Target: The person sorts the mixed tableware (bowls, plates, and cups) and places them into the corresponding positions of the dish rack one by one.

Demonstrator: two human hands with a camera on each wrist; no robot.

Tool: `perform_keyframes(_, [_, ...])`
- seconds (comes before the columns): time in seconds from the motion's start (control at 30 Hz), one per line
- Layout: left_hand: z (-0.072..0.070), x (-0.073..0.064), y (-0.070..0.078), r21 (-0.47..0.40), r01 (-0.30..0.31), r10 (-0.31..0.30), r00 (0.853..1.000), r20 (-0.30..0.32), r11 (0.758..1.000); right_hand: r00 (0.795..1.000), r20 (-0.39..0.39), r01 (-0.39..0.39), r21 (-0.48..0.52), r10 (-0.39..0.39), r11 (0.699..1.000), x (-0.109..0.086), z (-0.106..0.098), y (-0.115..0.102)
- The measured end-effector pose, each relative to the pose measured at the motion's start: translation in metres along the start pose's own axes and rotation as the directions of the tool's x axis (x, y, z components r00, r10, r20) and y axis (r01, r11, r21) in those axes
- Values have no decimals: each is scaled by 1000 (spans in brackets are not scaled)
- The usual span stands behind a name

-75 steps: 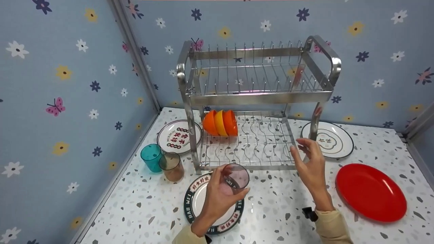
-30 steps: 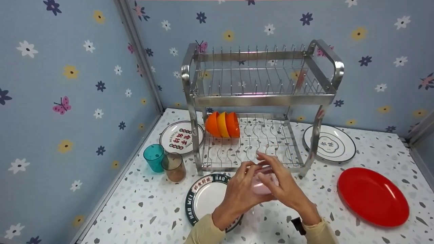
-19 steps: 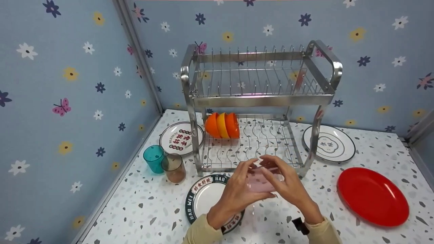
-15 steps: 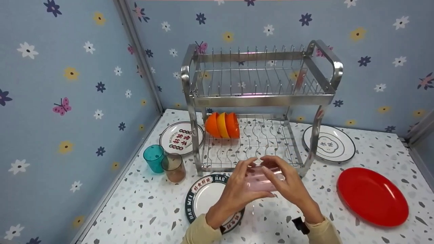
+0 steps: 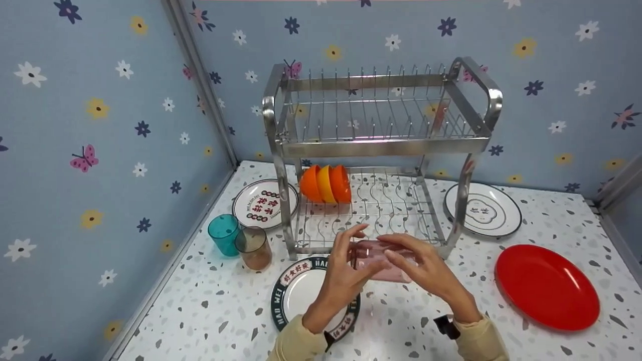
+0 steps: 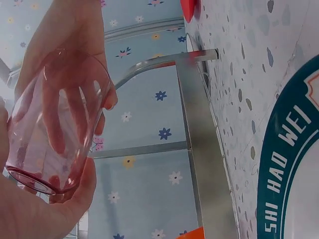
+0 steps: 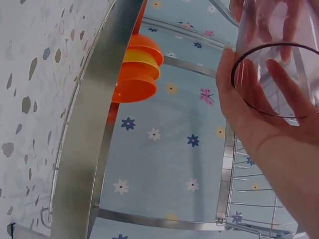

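Observation:
A pink see-through drinking glass (image 5: pixel 393 275) is held on its side between both hands, in front of the lower rack. The right hand (image 5: pixel 435 275) curls its fingers over the glass, thumb on the near side. At the other end, the left hand (image 5: pixel 337 281) reaches round it, thumb in front and index finger raised above. In the left wrist view the glass (image 6: pixel 75 149) has its thick base by the left hand. Its dark rim is close to the right hand (image 7: pixel 259 129) in the right wrist view. A green-bordered plate (image 5: pixel 281 303) lies beneath the left forearm.
A two-tier metal dish rack (image 5: pixel 381 148) stands behind the hands, with orange and yellow bowls (image 5: pixel 326 184) on its lower tier. Teal (image 5: pixel 224 234) and brown (image 5: pixel 254 248) glasses stand left. White plates (image 5: pixel 251 200) flank the rack; a red plate (image 5: pixel 546 288) lies right.
The glass came from above the green-bordered plate rightward to the right hand, which closed in on it. Since half a second ago, the left thumb has moved up across the front, with the index finger lifted.

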State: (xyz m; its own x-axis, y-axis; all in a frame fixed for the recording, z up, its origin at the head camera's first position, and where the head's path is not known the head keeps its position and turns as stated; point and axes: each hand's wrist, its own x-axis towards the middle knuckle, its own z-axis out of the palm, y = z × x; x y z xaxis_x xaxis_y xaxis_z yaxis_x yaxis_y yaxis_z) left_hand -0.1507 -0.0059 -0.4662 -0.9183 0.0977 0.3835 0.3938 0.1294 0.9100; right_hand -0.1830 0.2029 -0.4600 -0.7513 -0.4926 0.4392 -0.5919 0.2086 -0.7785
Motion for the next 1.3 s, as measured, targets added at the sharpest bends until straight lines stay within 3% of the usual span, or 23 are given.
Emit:
perform_keyframes(0.23, [4,7,5,-73,11,-15,998,-54,997,987,160,-7,-16,10,1000,-2,-7,5])
perform_keyframes(0.4, [10,10,12,24,-51,53,995,-89,998,981,194,8,-58,4,998,-3,-1,5])
perform_keyframes(0.53, [15,13,12,137,-117,134,982,-130,984,982,185,-22,-44,30,999,-4,5,5])
perform_keyframes(0.7, [22,16,13,264,-205,245,961,-131,943,988,152,-36,4,35,999,0,15,5])
perform_keyframes(0.83, [28,18,15,365,-259,317,943,-105,894,997,74,-37,-24,39,999,2,22,6])
perform_keyframes(0.97, [31,21,16,431,-318,386,919,-77,844,1000,-11,5,-23,-5,1000,2,26,10])
perform_keyframes(1.13, [32,25,14,500,-393,456,890,-4,772,997,-83,6,-51,-10,999,1,27,13])
perform_keyframes(1.2, [30,26,12,507,-412,466,885,22,757,994,-106,-8,-81,0,997,1,28,14])
perform_keyframes(1.3, [29,26,8,491,-428,466,883,49,759,989,-145,-8,-129,-11,992,2,30,16])
